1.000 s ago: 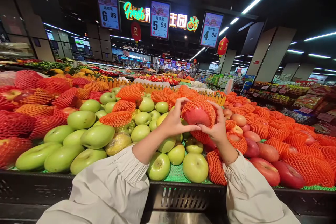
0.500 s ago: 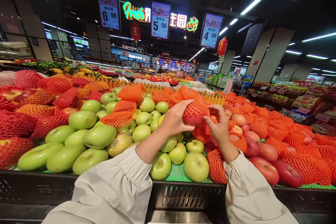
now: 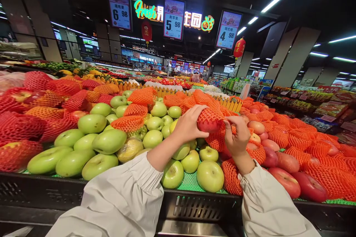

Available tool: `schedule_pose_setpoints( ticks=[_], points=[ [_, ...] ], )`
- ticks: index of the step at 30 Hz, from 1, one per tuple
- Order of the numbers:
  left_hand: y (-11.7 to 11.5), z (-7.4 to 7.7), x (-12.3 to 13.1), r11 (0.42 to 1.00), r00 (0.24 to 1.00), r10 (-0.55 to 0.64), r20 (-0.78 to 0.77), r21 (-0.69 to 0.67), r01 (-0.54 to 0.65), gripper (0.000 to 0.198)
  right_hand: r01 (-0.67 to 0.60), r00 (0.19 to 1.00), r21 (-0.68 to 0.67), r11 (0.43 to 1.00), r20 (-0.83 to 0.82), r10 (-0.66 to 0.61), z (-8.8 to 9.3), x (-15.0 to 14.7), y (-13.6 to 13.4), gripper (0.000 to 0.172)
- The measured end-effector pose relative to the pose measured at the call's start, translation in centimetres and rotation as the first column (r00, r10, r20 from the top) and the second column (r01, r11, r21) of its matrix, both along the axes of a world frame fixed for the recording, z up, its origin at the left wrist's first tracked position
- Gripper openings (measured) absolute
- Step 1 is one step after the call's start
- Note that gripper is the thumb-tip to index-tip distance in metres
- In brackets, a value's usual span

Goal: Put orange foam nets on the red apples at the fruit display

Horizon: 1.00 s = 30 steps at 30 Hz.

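My left hand is wrapped round a red apple sheathed in orange foam netting, held just above the fruit pile. My right hand pinches the netting at the apple's right side, fingers curled. Below both hands lie green apples and more orange-netted red apples. Both arms wear pale loose sleeves.
A black display bin rim runs along the front edge. Green apples fill the middle, red-netted fruit the left, red apples the right. Price signs hang overhead. Shelves stand at far right.
The netted apple has come down from chest height toward the pile. My right hand has shifted from cupping the apple's underside to pinching the netting at its side.
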<state>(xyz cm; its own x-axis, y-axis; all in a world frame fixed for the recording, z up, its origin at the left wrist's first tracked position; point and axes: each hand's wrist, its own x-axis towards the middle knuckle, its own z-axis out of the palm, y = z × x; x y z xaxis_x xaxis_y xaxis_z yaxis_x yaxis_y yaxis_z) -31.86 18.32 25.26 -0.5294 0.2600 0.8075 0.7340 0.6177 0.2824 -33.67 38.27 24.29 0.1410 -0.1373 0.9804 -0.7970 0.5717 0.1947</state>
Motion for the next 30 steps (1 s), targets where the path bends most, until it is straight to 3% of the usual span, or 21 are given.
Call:
schedule_pose_setpoints(
  ticks=[4, 7, 12, 14, 17, 20, 23, 27, 30],
  points=[
    [0.2, -0.1, -0.1, 0.992, 1.000, -0.005, 0.011, 0.127, 0.004, 0.079, -0.012, 0.997, 0.031, 0.999, -0.074, 0.014, -0.1, 0.5, -0.3, 0.012],
    [0.1, -0.3, -0.2, 0.988, 0.998, -0.014, -0.069, 0.155, 0.025, 0.078, -0.073, 0.997, 0.086, 0.994, -0.017, 0.075, 0.2, 1.2, -0.4, 0.013],
    [-0.3, -0.4, -0.7, 0.960, 0.981, 0.042, -0.188, 0.280, 0.013, 0.075, -0.175, 0.979, 0.210, 0.962, 0.138, 0.148, 0.6, 1.7, -0.5, 0.038],
    [-0.4, -0.3, -0.8, 0.941, 0.975, 0.071, -0.208, 0.337, 0.003, 0.076, -0.192, 0.971, 0.155, 0.969, 0.171, 0.165, 0.4, 1.2, -0.5, 0.038],
    [-0.4, -0.3, -0.7, 0.938, 0.983, 0.017, -0.182, 0.343, 0.047, 0.079, -0.307, 0.911, -0.068, 0.949, 0.268, 0.314, 0.0, -0.1, -0.6, 0.042],
    [-0.3, -0.2, -0.4, 0.947, 0.986, -0.132, -0.107, 0.280, 0.157, 0.082, -0.375, 0.835, -0.201, 0.905, 0.351, 0.424, -0.3, -1.2, -0.5, 0.078],
    [-0.3, -0.1, -0.1, 0.938, 0.963, -0.267, -0.027, 0.224, 0.266, 0.083, -0.396, 0.774, -0.175, 0.902, 0.465, 0.430, -0.6, -1.7, -0.3, 0.108],
    [-0.2, 0.0, 0.3, 0.934, 0.946, -0.322, 0.036, 0.178, 0.311, 0.082, -0.408, 0.713, -0.172, 0.897, 0.554, 0.430, -0.8, -1.7, -0.2, 0.110],
    [-0.3, 0.1, 0.5, 0.933, 0.942, -0.329, 0.071, 0.179, 0.312, 0.080, -0.364, 0.775, -0.184, 0.913, 0.484, 0.407, -0.8, -1.5, -0.2, 0.101]
  ],
)
